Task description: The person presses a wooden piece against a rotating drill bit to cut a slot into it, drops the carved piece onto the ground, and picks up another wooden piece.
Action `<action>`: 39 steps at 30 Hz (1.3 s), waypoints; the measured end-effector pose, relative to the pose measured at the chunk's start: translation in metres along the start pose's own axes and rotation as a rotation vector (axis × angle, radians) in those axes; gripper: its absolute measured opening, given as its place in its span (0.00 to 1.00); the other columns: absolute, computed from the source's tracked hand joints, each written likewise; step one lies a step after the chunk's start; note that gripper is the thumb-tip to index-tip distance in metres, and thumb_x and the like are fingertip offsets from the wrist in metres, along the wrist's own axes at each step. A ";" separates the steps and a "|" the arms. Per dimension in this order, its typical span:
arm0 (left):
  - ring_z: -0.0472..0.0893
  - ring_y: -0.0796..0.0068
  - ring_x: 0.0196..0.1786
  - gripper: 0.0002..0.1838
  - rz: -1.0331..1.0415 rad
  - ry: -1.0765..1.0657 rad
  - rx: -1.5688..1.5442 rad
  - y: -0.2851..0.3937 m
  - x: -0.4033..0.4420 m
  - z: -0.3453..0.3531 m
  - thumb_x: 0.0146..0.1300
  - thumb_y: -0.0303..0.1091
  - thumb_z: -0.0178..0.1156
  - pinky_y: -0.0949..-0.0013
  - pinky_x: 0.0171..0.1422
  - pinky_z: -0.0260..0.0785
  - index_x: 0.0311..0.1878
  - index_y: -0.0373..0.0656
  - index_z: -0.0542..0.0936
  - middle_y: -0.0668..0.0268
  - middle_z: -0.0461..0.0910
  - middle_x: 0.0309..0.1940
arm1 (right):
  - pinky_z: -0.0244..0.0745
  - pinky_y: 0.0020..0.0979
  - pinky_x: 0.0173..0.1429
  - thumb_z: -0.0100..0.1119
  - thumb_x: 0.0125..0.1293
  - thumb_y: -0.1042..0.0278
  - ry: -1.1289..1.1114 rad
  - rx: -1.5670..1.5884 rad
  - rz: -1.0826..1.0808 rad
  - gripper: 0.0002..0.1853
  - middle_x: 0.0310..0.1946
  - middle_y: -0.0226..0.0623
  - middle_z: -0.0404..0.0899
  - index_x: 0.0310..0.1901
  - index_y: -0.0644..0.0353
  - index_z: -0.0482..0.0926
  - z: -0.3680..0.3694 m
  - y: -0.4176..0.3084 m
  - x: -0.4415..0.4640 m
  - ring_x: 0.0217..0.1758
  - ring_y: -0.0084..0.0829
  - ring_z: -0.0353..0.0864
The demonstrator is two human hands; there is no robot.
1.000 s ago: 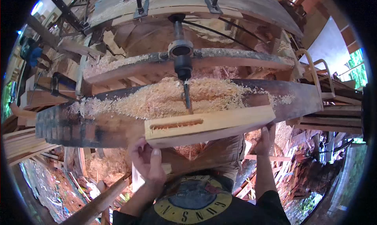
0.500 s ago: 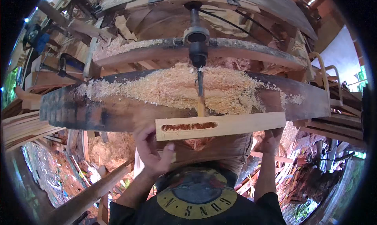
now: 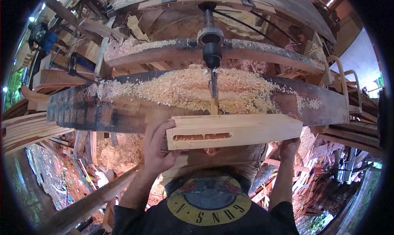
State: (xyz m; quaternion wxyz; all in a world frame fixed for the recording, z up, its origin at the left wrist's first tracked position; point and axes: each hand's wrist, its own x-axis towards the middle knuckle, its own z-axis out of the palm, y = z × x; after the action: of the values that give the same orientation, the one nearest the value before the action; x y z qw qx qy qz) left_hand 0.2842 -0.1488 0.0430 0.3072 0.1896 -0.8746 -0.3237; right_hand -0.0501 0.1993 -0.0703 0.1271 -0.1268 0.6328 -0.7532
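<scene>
A pale wooden block (image 3: pixel 262 132) with a long rounded slot near its left end lies across the near edge of the dark bench board (image 3: pixel 94 112). Around its left end my left hand (image 3: pixel 161 146) is closed, thumb underneath and fingers at the top corner. My right hand (image 3: pixel 289 148) grips the right end from below, its fingers partly hidden. Just behind the block, a drill bit (image 3: pixel 214 87) in a black chuck (image 3: pixel 212 54) points toward it; its tip is behind or against the block's far side.
Heaped wood shavings (image 3: pixel 180 87) cover the middle of the board. A clamp (image 3: pixel 76 66) stands at the left, a curved metal frame (image 3: pixel 342 79) at the right. Stacked planks (image 3: pixel 33 130) lie at the left. Part of another person (image 3: pixel 43 38) shows at the upper left.
The block has tipped so its top and slotted near faces both show. My left hand has moved up and closed around the left end. The whole view has shifted slightly.
</scene>
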 end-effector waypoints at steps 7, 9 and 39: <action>0.80 0.50 0.60 0.33 0.014 0.073 0.027 -0.001 -0.009 0.002 0.45 0.25 0.66 0.55 0.65 0.73 0.61 0.35 0.77 0.50 0.80 0.56 | 0.70 0.40 0.75 0.63 0.70 0.77 0.018 0.053 -0.044 0.30 0.69 0.42 0.75 0.72 0.65 0.69 -0.010 0.015 -0.004 0.70 0.35 0.76; 0.80 0.50 0.60 0.31 -0.002 0.059 0.028 -0.002 -0.013 0.001 0.50 0.28 0.69 0.55 0.65 0.73 0.61 0.36 0.77 0.51 0.80 0.57 | 0.69 0.40 0.75 0.64 0.69 0.76 -0.002 0.066 -0.073 0.30 0.69 0.42 0.75 0.72 0.65 0.70 0.004 0.009 -0.004 0.70 0.35 0.75; 0.79 0.52 0.59 0.31 -0.017 0.106 0.033 0.000 -0.011 0.009 0.57 0.30 0.69 0.56 0.64 0.73 0.65 0.36 0.75 0.52 0.78 0.57 | 0.67 0.44 0.78 0.73 0.66 0.69 -0.028 0.136 -0.190 0.32 0.69 0.42 0.75 0.70 0.64 0.73 0.025 0.021 0.019 0.72 0.38 0.75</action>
State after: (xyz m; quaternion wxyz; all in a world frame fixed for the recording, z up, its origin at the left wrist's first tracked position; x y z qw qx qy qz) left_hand 0.2867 -0.1384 0.0331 0.3471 0.2190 -0.8606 -0.3016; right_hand -0.0588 0.1662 -0.0868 0.0724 -0.1875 0.5635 -0.8013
